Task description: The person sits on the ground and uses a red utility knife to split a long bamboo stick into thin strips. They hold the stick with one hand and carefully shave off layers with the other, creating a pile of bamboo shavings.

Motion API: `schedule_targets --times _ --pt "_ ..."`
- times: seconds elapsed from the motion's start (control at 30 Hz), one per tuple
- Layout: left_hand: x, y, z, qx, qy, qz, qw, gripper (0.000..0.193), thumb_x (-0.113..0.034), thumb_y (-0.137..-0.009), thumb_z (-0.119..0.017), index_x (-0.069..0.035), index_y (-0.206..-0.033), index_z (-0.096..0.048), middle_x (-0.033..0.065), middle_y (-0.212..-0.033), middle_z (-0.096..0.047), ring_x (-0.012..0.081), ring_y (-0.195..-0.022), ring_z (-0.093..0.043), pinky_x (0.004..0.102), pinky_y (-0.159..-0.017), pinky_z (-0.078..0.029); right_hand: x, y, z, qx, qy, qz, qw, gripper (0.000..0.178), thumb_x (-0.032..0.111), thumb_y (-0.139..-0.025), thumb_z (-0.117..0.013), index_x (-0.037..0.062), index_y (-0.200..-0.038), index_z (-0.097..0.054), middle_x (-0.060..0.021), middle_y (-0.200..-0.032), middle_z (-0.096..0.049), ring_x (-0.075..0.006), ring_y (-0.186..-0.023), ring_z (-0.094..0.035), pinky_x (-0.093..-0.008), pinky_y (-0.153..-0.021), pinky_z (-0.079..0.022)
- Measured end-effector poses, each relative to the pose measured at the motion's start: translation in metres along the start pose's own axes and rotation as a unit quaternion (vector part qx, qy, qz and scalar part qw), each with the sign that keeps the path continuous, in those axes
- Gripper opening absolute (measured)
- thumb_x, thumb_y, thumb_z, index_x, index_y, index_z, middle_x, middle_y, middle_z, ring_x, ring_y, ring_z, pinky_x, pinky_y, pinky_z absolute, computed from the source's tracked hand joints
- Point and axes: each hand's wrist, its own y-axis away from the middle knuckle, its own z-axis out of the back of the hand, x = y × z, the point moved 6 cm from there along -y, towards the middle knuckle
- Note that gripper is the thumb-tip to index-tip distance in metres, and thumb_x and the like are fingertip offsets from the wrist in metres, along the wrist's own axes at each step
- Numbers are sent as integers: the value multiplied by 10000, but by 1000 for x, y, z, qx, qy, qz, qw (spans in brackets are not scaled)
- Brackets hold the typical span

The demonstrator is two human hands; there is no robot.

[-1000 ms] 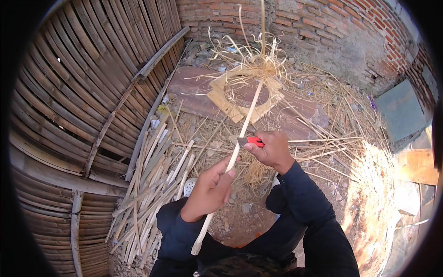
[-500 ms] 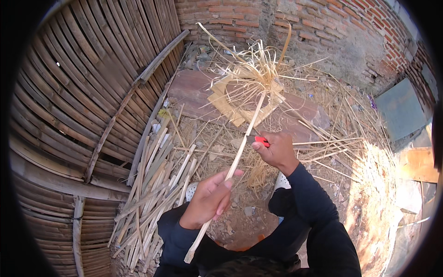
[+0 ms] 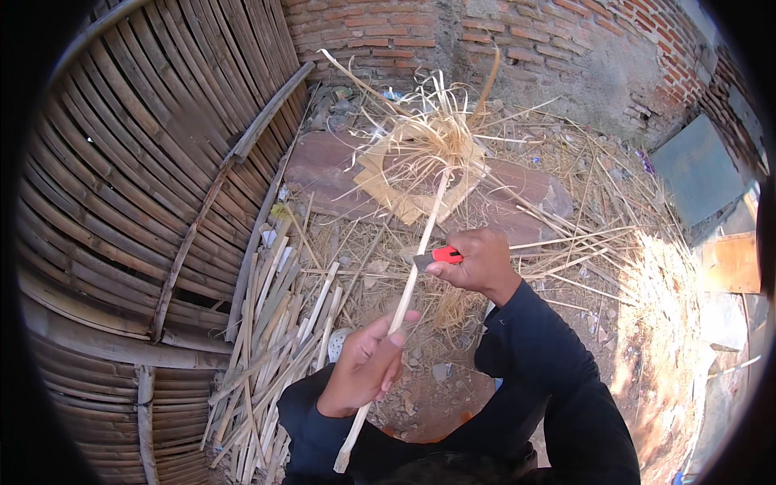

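My left hand (image 3: 364,364) is closed round the lower part of a long pale bamboo strip (image 3: 406,295), which slants up and away from me. The strip's far end runs into a tangle of thin curled shavings (image 3: 440,137) over a pale wooden frame (image 3: 394,200). In my right hand (image 3: 482,263) is a knife (image 3: 440,256) with a red handle. Its dark blade lies against the strip, about midway between my left hand and the shavings. My right fingers wrap the handle and hide part of it.
A reddish-brown board (image 3: 319,166) lies under the frame. Split bamboo strips (image 3: 271,339) are piled at the left, beside a bamboo slat wall (image 3: 121,162). A brick wall (image 3: 550,48) stands at the back. Straw-like scraps (image 3: 614,210) litter the ground at the right.
The knife has moved down along the strip, nearer my left hand, and more of its blade shows. My left hand still grips the strip. The whole view has shifted slightly.
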Motion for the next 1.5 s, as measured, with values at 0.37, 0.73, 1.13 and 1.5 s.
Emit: schedule_targets --times 0.37,0.73,1.13,1.5 --pt "7 -1 -3 -5 -42 5 999 398 -200 -1025 -420 9 -1362 -408 -32 -471 -390 44 -354 -339 183 -403 -297 1 18 -11 48 -46 -61 996 544 646 -782 -603 114 -688 -666 -88 -592 -609 -292 -548 -619 -406 -495 -469" --pt "11 2 -21 26 -33 44 998 393 -164 -1021 -418 -4 -1380 -393 -21 -488 -412 47 -361 -350 188 -373 -295 -92 5 -4 -17 -49 -271 961 651 668 -855 -486 57 -701 -651 -170 -611 -615 -328 -624 -632 -418 -577 -474" --pt "12 14 -19 25 -36 32 999 395 -158 -1017 -422 14 -1372 -393 -26 -493 -411 41 -374 -342 191 -391 -290 -97 10 -14 27 -3 -268 963 678 693 -848 -475 59 -662 -629 -151 -572 -575 -335 -556 -591 -440 -524 -438" --pt "14 5 -8 -53 -90 -46 994 462 -100 -995 -457 -5 -1435 -355 -60 -543 -439 15 -403 -383 181 -386 -313 -11 19 -20 35 -56 -99 993 642 700 -804 -534 87 -620 -585 -100 -493 -516 -329 -490 -567 -416 -479 -433"
